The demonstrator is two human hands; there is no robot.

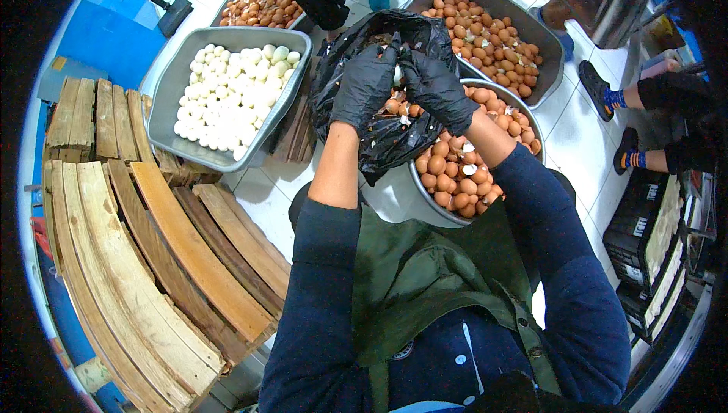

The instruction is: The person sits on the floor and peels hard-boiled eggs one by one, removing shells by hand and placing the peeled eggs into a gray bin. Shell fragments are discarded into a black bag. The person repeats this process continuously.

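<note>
My left hand (363, 85) and my right hand (437, 88), both in black gloves, meet over an open black garbage bag (334, 72). Their fingers are pinched around an egg (398, 75), of which only a white patch shows between them. Broken brown eggshells (396, 105) lie inside the bag, just below my hands. Under my right forearm stands a round metal basin (415, 182) heaped with brown eggs (462, 178), some with cracked shells. To the left, a grey tub (155, 106) holds many peeled white eggs (235, 94).
Another grey tub (557, 83) of brown eggs stands behind the basin, and one more brown egg heap (262, 5) is at the back. Wooden pallets (152, 261) fill the left. Black crates (641, 238) and another person's legs (644, 96) are on the right.
</note>
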